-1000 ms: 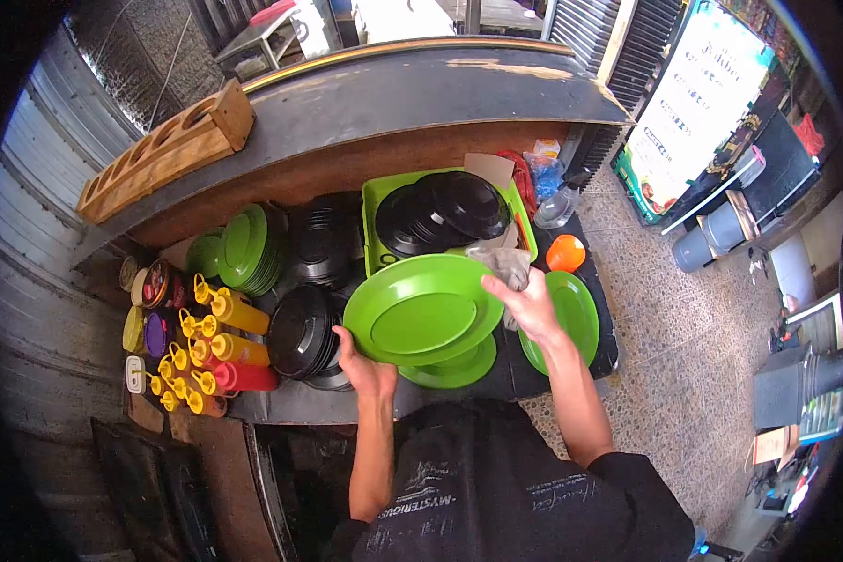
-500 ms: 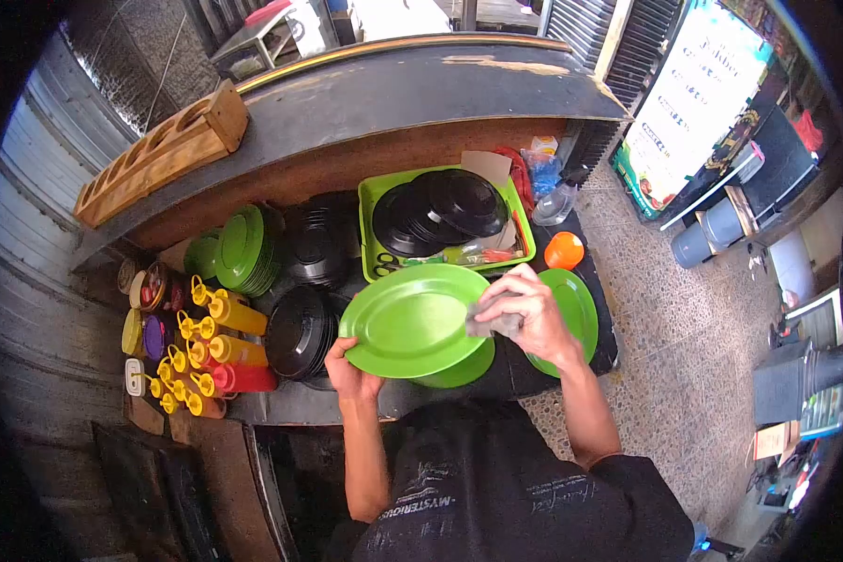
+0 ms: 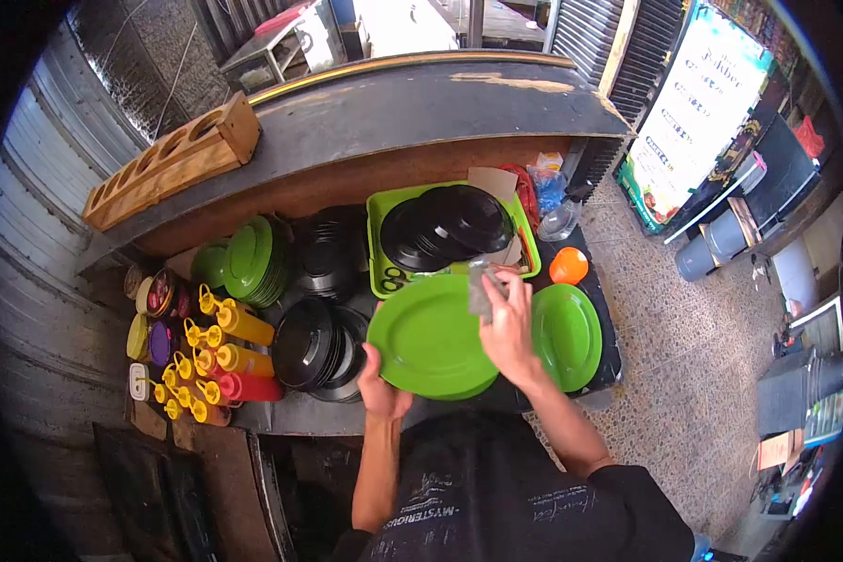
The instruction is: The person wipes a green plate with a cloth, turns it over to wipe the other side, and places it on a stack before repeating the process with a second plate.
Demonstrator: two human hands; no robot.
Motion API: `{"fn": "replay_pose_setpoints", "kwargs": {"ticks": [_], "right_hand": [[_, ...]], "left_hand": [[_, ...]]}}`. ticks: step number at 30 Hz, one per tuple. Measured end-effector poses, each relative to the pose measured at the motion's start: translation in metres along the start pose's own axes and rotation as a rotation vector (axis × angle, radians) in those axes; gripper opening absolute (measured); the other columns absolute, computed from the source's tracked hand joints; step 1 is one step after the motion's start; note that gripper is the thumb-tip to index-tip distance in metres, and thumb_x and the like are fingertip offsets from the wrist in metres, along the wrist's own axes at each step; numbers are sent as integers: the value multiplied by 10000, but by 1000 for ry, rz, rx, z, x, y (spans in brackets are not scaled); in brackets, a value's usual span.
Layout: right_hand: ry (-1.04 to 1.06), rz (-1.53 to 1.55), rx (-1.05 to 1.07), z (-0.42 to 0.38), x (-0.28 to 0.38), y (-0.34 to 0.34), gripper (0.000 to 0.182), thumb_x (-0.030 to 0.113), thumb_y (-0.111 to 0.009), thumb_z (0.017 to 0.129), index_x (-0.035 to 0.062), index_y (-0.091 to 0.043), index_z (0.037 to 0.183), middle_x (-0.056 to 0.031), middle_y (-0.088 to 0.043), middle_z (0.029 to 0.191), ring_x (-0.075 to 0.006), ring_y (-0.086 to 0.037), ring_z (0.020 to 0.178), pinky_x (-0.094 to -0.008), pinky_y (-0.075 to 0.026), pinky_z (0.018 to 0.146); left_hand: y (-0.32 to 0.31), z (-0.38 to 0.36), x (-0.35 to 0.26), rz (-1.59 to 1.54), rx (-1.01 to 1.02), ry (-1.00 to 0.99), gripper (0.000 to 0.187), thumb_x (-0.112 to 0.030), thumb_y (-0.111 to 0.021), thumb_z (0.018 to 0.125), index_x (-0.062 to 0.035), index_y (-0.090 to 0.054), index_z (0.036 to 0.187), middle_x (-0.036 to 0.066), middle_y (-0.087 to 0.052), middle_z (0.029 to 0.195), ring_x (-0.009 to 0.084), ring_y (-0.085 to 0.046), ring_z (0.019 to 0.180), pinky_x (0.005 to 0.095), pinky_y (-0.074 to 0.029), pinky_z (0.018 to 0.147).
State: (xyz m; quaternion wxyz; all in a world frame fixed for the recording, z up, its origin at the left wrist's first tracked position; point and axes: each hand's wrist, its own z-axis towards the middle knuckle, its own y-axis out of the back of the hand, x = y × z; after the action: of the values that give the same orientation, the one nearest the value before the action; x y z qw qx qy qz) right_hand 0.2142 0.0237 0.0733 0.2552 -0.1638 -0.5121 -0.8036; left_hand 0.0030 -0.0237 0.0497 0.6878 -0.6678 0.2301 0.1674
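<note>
A green oval plate point(image 3: 431, 337) is held up over the dark table, tilted toward the camera. My left hand point(image 3: 381, 384) grips its left edge, thumb on the rim. Pinched in my right hand point(image 3: 509, 328) is a grey cloth point(image 3: 483, 292), which lies against the plate's upper right rim. Beneath the held plate another green plate point(image 3: 459, 391) shows in part. Close to my right wrist, a further green plate point(image 3: 571, 337) rests on the table. Stacked black plates point(image 3: 307, 345) stand left of my left hand.
Behind the held plate is a green tray point(image 3: 377, 225) with black plates point(image 3: 450, 225). An orange cup point(image 3: 569, 266) stands at the right. Sauce bottles point(image 3: 245, 361), green plates point(image 3: 253, 258) and lidded jars point(image 3: 162, 343) are at the left. A raised shelf point(image 3: 393, 108) spans the back.
My right hand and the cloth have moved up along the plate's right side to its upper rim. The plate and my left hand have shifted right in view, partly with the camera.
</note>
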Motion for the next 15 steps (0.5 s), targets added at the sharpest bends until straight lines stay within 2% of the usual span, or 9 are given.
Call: {"fn": "replay_pose_setpoints", "kwargs": {"ticks": [1,5,7,8,10,11,12,14,15], "right_hand": [[36,5,1,-1,6,-5,626,-21,-763,750,-120,-623,1352,-237,-512,1344,-420,-490,1237,-489,-428,1105],[120,133,28,-7,38,-23,667,-56,-719,741,-75,-609,1399,-224,-510,1373,-424,-500,1231,-479,-463,1074],[198,305,87,-13,52,-28,762,-112,-684,695,14,-612,1443,-201,-530,1364,-404,-527,1195,-459,-490,1027],[202,305,85,-16,56,-29,762,-112,-684,695,14,-612,1443,-201,-530,1364,-404,-527,1195,-459,-490,1027],[319,369,203,-20,63,-27,770,-112,-674,700,21,-605,1456,-192,-530,1368,-395,-538,1193,-451,-506,1009],[320,463,262,-23,66,-24,703,-109,-668,714,16,-646,1405,-172,-543,1367,-386,-550,1197,-456,-504,1034],[320,464,263,-26,66,-23,703,-109,-668,714,16,-646,1405,-172,-543,1367,-386,-550,1197,-456,-504,1034],[443,483,448,-33,64,-20,636,-75,-668,716,-14,-664,1349,-157,-547,1394,-390,-532,1256,-490,-473,1114],[467,473,440,-34,63,-18,601,-67,-671,710,-10,-692,1308,-150,-569,1387,-388,-532,1273,-485,-470,1129]], "left_hand": [[0,-1,3,0,8,31,686,-525,-346,1125,-135,-251,1680,103,-346,1691,309,-369,1531,482,-309,1257],[-5,-2,19,0,-2,104,697,-543,-319,1124,-121,-262,1675,101,-358,1685,300,-360,1540,476,-286,1268],[2,-2,25,34,-21,137,729,-591,-297,1113,-124,-265,1672,99,-375,1673,288,-351,1546,474,-297,1264],[7,-2,25,34,-17,134,729,-591,-297,1113,-124,-265,1672,99,-375,1673,288,-351,1546,474,-297,1264],[1,1,18,-126,9,90,757,-626,-319,1097,-143,-255,1676,99,-382,1667,290,-383,1525,464,-316,1257],[-4,2,17,-103,1,-3,747,-617,-350,1096,-180,-224,1688,95,-389,1660,289,-416,1498,457,-341,1244],[-8,5,13,-102,0,-3,747,-617,-350,1096,-180,-224,1688,95,-389,1660,289,-416,1498,457,-341,1244],[-11,7,7,8,-89,-43,696,-560,-354,1117,-208,-199,1697,84,-369,1672,288,-430,1484,452,-355,1236],[-13,8,6,31,-114,-56,660,-522,-341,1132,-231,-180,1702,71,-344,1687,285,-411,1499,457,-353,1239]]}}
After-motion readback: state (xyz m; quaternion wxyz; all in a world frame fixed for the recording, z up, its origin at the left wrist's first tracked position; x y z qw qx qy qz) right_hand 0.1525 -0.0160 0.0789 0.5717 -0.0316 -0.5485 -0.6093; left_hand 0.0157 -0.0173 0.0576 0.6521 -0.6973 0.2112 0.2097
